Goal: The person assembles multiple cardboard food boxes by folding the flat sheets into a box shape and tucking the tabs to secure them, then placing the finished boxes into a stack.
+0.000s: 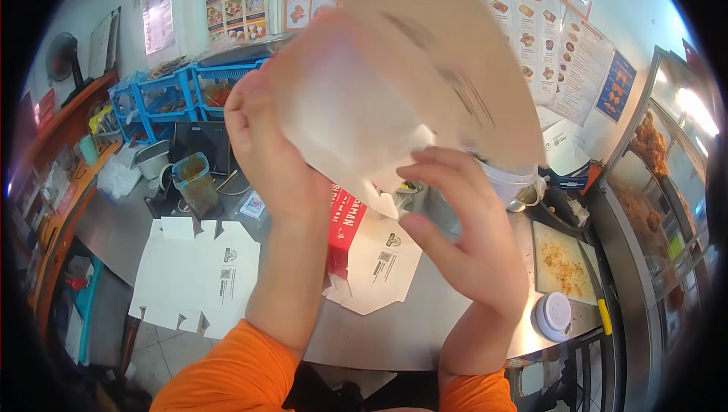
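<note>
A partly folded cardboard food box [356, 101], white and shiny on one face with a brown panel, is held up in front of me and blurred by motion. My left hand [262, 120] grips its left side, with some of the fingers hidden behind the board. My right hand [466, 218] is by the box's lower right corner, thumb and fingers apart, fingertips at a small bent flap. Below, a red and white box blank [379, 268] lies on the steel table, partly covered by the raised box. Left of my left forearm lies a flat white box blank [201, 272] with notched edges.
At right are a cutting board [561, 260] with crumbs, a yellow-handled knife [604, 313], a white-lidded jar [554, 315] and a glass case [644, 184] of fried food. Blue baskets [163, 97] and a clear blue-rimmed container [196, 184] stand at left.
</note>
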A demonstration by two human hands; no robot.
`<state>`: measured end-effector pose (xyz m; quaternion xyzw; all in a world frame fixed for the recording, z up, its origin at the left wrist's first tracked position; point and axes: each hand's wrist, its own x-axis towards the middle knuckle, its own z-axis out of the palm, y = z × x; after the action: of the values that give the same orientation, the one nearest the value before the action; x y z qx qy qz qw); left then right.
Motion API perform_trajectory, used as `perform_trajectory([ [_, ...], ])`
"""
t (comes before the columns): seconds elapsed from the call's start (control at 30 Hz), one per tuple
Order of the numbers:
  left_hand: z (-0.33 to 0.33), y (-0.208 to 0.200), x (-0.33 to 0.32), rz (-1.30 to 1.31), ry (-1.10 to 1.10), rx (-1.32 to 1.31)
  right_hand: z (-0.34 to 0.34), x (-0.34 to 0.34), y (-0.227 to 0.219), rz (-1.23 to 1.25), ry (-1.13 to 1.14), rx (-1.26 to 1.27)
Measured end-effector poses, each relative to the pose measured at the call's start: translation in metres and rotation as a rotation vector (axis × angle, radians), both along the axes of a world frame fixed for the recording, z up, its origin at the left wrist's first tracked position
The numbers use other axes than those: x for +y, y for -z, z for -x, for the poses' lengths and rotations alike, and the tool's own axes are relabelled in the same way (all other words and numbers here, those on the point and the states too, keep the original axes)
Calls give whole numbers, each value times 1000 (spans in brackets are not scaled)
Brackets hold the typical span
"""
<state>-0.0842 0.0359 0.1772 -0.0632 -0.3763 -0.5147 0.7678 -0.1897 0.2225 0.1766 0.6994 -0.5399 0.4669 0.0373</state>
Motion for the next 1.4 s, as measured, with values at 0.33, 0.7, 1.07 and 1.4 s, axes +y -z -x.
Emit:
perform_trajectory([
  [0.33, -9, -5, -15, -286, 468, 190, 23, -41, 23, 743, 495, -39],
  [0.7, -4, 9, 5, -98, 712, 90, 48, -27, 55, 74, -174, -1004],
  [1.07, 1, 15, 1, 35, 608, -88, 41, -25, 46, 116, -535, -719],
  [1.4, 13, 0, 15, -174, 593, -152, 34, -14, 17, 31, -139, -785],
])
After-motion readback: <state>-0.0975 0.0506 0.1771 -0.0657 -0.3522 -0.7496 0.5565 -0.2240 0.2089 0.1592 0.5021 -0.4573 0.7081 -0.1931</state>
